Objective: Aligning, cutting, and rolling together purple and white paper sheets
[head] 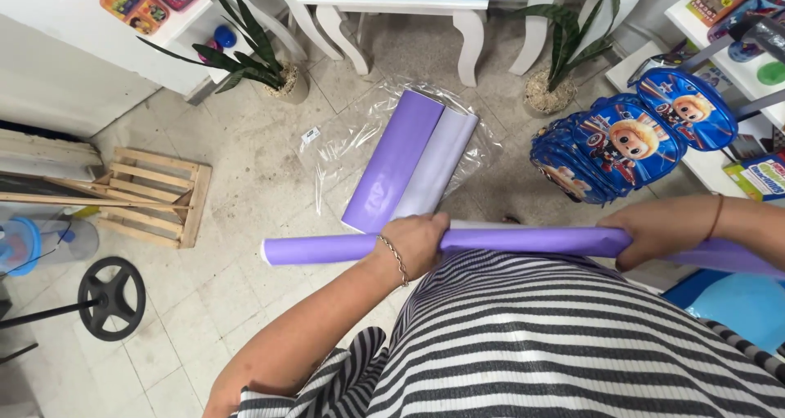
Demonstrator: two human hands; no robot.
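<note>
Above open tiled floor [245,164], both hands [417,242] [654,230] grip a purple roll [523,240].

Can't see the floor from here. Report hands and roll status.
Left hand and right hand both grip the purple roll, held level. Two more rolls on plastic sheet below.

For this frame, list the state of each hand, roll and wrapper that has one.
Left hand: closed around the purple roll.
Right hand: closed around the same roll.
Purple roll: rolled up, held level.
Darker purple roll: rolled, lying on the plastic sheet.
Pale lilac roll: rolled, beside it.
Clear plastic sheet: spread on the floor.
</note>
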